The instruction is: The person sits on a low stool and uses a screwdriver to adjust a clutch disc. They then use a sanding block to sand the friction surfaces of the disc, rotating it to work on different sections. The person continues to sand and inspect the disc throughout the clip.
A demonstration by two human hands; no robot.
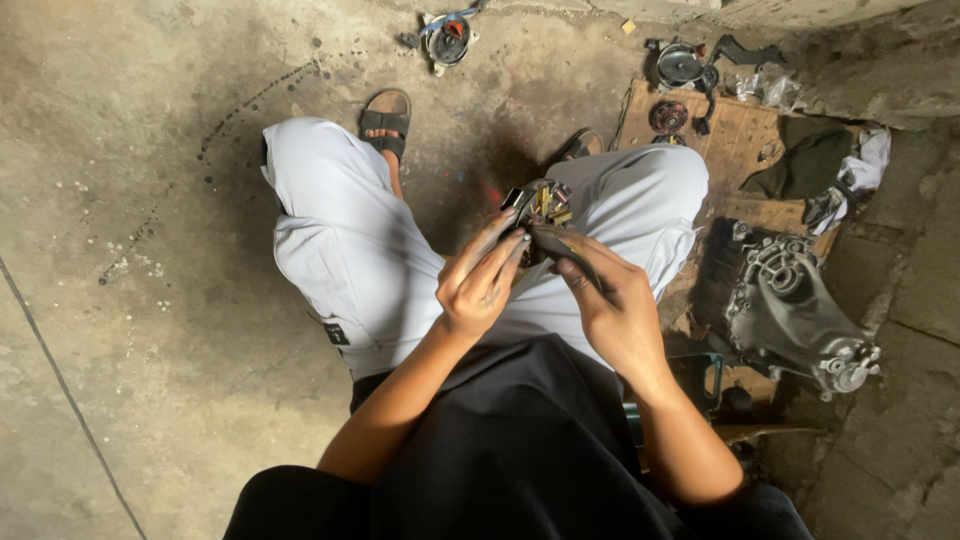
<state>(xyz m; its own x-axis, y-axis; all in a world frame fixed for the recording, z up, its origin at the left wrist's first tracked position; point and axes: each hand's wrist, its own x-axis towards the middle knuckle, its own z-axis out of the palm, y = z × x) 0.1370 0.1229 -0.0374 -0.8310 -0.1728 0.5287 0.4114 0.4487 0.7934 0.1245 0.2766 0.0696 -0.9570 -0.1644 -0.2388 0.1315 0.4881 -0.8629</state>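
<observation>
Both hands share the grip on one small assembly: the left hand (478, 283) pinches the brush-holder assembly (541, 206) between extended fingers and thumb, while the right hand (612, 305) is pressed shut around a dark strap-like piece (566, 251) that trails from it. The assembly is held in the air above the lap, between the knees of a person seated over the concrete floor (150, 300).

Risks, largest first. A grey cast-metal housing (795, 305) lies just beside the right leg, on a cardboard sheet (740, 140); a shift of the knee could knock it. Loose parts, a round cover (681, 64) and a small dark disc (668, 117), sit farther out on the same sheet and could be scattered by a careless reach. The gravest concern is the held item itself: it is supported by fingertips only, so a slip would likely drop it onto hard concrete, and small fittings could come loose and roll away in the dim light.

Condition of the held item: compact, dark-bodied, with brass-coloured tabs and a pale metal edge showing at the top. Finer detail cannot be resolved.
</observation>
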